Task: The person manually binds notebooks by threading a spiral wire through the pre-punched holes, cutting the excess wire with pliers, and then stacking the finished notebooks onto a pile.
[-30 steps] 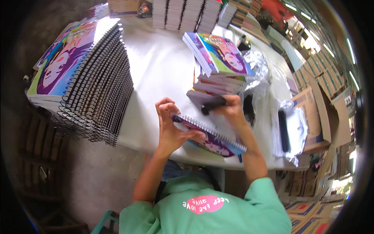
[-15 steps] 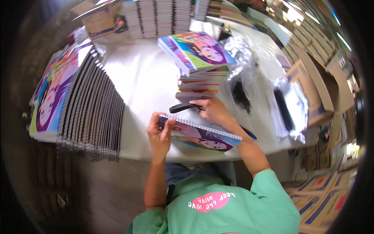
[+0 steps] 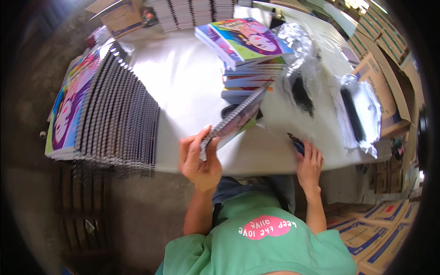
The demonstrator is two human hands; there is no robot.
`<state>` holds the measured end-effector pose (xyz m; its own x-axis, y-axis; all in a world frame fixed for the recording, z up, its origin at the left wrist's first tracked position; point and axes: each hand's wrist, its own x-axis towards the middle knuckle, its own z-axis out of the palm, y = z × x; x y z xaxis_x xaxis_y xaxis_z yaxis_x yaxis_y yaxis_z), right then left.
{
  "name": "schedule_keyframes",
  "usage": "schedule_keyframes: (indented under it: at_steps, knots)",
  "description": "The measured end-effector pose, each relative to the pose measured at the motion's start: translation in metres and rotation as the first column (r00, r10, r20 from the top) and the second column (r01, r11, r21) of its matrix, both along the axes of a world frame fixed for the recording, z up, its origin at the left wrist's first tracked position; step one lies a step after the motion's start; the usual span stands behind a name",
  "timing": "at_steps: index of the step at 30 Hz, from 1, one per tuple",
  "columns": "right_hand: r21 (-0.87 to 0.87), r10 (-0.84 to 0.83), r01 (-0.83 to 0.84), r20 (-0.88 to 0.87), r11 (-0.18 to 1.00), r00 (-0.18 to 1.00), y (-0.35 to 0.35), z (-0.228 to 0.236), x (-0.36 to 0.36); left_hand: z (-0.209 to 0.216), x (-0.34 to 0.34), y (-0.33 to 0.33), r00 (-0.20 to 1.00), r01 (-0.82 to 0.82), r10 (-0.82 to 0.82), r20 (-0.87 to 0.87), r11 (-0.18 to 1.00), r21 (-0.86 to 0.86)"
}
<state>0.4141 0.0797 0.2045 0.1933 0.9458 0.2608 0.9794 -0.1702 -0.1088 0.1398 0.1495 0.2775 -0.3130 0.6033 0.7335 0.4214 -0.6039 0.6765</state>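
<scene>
My left hand (image 3: 200,160) is closed on the near end of a spiral-bound notebook (image 3: 238,114), tilted up on edge with its coil on top. Its colourful cover faces right. At the table's front edge, my right hand (image 3: 310,165) has its fingers curled round small pliers (image 3: 297,145) with dark jaws and a blue handle. A black looped tool (image 3: 228,111) lies on the table, partly hidden behind the notebook. Beyond it rises a stack of matching notebooks (image 3: 250,43). To the left stands a long row of coil-bound notebooks (image 3: 117,110).
Clear plastic bags with black coils (image 3: 302,94) lie right of the stack, beside a white packet of black coils (image 3: 360,114). An open cardboard box (image 3: 378,91) stands at the right. More notebook stacks (image 3: 192,13) and a carton (image 3: 120,18) line the back.
My right hand has let go of the black looped tool and moved right and nearer, onto the pliers. My left hand has swung the notebook's far end up and away from me.
</scene>
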Motion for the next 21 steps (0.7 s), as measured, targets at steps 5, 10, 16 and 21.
schedule_keyframes:
  at_steps: [5, 10, 16, 21]
  knots:
    - [0.338, 0.405, -0.223, -0.75, 0.914, 0.524, 0.01, 0.084, -0.043, 0.002, 0.002, 0.0, 0.994, -0.047, 0.054, -0.095, 0.997, 0.068]
    - [0.359, 0.665, -0.561, -0.356, 0.746, 0.657, 0.015, 0.145, -0.101, 0.005, 0.007, 0.005, 0.974, -0.121, 0.165, -0.156, 0.958, 0.259]
    - [0.322, 0.677, -0.599, -0.265, 0.733, 0.687, 0.014, 0.154, -0.107, 0.003, 0.008, 0.0, 0.97, -0.106, 0.161, -0.184, 0.954, 0.279]
    - [0.144, 0.617, -0.609, -0.343, 0.78, 0.708, 0.006, 0.157, -0.105, 0.003, 0.008, -0.004, 0.959, -0.11, 0.177, -0.222, 0.952, 0.285]
